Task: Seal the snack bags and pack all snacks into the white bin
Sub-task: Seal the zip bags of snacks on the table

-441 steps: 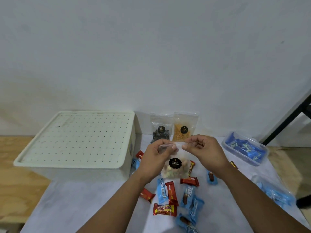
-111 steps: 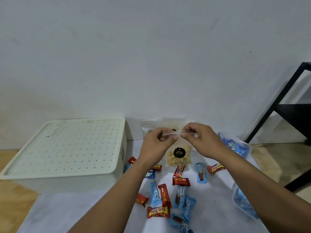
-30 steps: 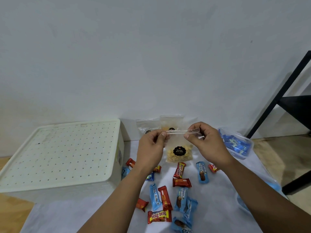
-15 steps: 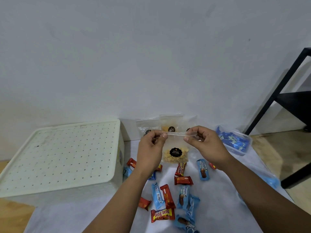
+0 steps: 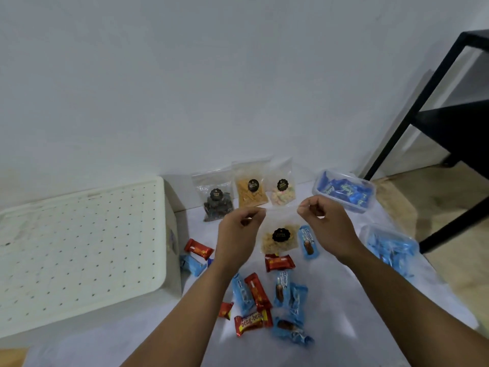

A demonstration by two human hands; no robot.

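Bin (image 5: 79,247) at 9 o'clock, lid on. Three bags lean on the wall at 12: dark (image 5: 217,200), orange (image 5: 250,192), pale mix (image 5: 282,190). Left hand (image 5: 238,234) pinches the left top corner of the clear bag (image 5: 280,237), right hand (image 5: 325,223) pinches the right corner; bag hangs between them, fingers closed on its top strip. Loose bars (image 5: 264,295) on the cloth (image 5: 344,313) at 6. Blue tub (image 5: 344,192) at 1, second blue pack (image 5: 391,247) at 3.

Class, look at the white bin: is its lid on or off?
On. The perforated lid lies flat over the white bin, covering its whole top, so no snacks can go in yet.
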